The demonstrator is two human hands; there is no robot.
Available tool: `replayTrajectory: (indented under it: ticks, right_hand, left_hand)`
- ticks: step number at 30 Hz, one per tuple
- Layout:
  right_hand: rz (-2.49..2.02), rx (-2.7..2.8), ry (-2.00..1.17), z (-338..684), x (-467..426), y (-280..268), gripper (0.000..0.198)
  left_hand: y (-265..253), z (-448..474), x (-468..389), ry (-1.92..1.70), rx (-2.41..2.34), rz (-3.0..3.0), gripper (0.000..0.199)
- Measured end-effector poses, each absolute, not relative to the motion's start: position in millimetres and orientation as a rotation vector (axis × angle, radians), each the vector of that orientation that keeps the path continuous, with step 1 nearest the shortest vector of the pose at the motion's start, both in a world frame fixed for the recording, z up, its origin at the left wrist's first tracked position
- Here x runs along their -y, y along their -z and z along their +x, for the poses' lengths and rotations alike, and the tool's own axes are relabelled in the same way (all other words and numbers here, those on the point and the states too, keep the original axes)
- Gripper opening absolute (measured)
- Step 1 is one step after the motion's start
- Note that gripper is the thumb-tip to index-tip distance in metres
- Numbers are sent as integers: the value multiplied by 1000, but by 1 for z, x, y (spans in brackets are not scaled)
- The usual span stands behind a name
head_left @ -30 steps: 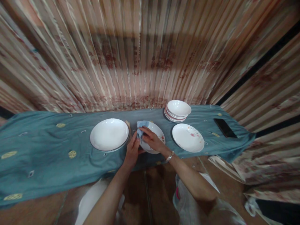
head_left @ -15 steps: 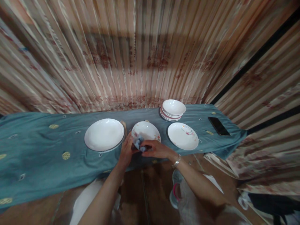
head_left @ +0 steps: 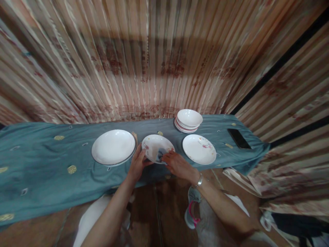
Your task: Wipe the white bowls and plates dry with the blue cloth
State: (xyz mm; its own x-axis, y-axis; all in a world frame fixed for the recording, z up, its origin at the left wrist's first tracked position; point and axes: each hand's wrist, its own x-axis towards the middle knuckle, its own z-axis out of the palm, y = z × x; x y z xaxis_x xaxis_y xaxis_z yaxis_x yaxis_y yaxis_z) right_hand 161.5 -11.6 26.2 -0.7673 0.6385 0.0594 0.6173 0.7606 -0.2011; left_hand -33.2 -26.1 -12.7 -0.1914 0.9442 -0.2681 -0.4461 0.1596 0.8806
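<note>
A white plate with a floral rim is in front of me, gripped at its left edge by my left hand, thumb on top and fingers under the rim. My right hand is closed on a small grey-blue cloth, pressed to the plate's near right side. Left of it lies a large white plate, with another rim showing beneath. To the right rests a second floral plate.
A stack of white bowls and plates stands at the back right. Wooden chopsticks lie beside the large plate. A black phone is near the right end of the green tablecloth. Curtains hang close behind the table.
My right hand has moved the cloth rightward, from the plate's left rim to its near right side. The plate has shifted slightly left and my left hand still holds its edge.
</note>
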Motion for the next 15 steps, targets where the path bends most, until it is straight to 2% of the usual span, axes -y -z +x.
replayTrajectory:
  ticks: [4, 8, 10, 15]
  right_hand:
    - [-1012, 2699, -409, 171, 8, -41, 13]
    - [-1006, 2603, -533, 179, 6, -54, 15]
    - [-1008, 2568, -579, 181, 4, -58, 16]
    - [-1021, 2470, -672, 184, 1, -63, 21]
  left_hand:
    - [19, -37, 24, -1387, -1190, 632, 67]
    - [16, -39, 26, -1553, -1347, 849, 74]
    - [7, -38, 30, -1608, -1362, 1118, 62]
    - [-18, -32, 38, -1324, -1296, 1554, 17]
